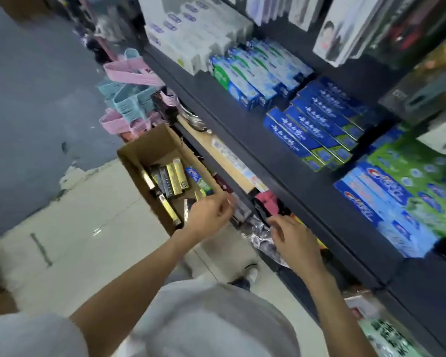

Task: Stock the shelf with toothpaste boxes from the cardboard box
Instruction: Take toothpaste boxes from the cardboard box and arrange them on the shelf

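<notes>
**Two hands over the box, holding nothing**

The left hand (208, 215) is over the near corner of the cardboard box (137, 155). Its fingers are loosely bent, and the thumb and fingertips sit close together. No box is seen in it. The picture is blurry there, so it is hard to tell if the fingertips touch the edge of the cardboard.

The right hand (294, 240) is a little to the side, in front of the low shelf. Its fingers are bent and relaxed, with a small gap between thumb and fingers. It holds nothing. It is just above some shiny, crinkly packs (258, 235).

The cardboard box stands open on the pale floor (88, 215), right beside the dark shelf (281, 171). Inside lie gold boxes (177, 176), some dark ones, and one blue and green box (197, 179) next to the wall nearest the shelf.

Up on the shelf, toothpaste boxes stand in rows. There are white boxes (198, 34) at the far end, then light blue boxes (255, 73), then dark blue boxes (314, 124), and big blue and green boxes (402, 197) nearest the person.

Pink and blue baskets (129, 99) are piled on the floor past the cardboard box.
</notes>
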Tool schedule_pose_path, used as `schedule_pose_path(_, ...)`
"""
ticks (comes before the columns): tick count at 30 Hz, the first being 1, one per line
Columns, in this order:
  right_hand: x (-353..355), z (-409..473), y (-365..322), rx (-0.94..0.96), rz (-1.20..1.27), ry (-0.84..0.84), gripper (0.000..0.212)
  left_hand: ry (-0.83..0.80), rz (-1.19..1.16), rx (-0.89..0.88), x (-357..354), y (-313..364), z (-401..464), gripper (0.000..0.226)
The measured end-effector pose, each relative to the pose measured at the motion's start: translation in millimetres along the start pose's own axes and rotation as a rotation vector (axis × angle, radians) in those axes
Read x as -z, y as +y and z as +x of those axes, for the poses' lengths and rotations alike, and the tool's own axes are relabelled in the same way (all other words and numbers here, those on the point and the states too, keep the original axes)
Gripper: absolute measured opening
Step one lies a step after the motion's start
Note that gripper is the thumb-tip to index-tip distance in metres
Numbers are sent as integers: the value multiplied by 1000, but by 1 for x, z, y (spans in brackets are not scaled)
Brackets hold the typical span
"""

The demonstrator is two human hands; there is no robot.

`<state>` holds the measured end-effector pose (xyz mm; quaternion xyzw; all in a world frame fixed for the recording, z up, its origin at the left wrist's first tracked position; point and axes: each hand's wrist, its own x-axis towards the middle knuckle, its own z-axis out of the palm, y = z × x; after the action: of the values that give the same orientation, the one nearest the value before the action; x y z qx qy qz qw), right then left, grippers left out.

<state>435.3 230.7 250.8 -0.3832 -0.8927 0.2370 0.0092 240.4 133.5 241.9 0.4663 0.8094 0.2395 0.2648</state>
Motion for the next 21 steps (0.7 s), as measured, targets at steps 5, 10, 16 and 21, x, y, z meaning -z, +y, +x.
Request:
schedule_pose_path(5,-57,48,-58,97,35,-225,23,-95,-26,310,43,-116,-12,18)
schedule_pose_path(10,-132,113,-121,92,84,-339,27,-61,-133,556,84,-222,-5,21)
schedule_pose_path(16,-249,209,-145,-85,74,-391,35,-33,-202,791,77,-342,33,36)
schedule_pose_path(21,-360,284,-111,-339,100,-433,39,36,-284,914,24,-416,82,64)
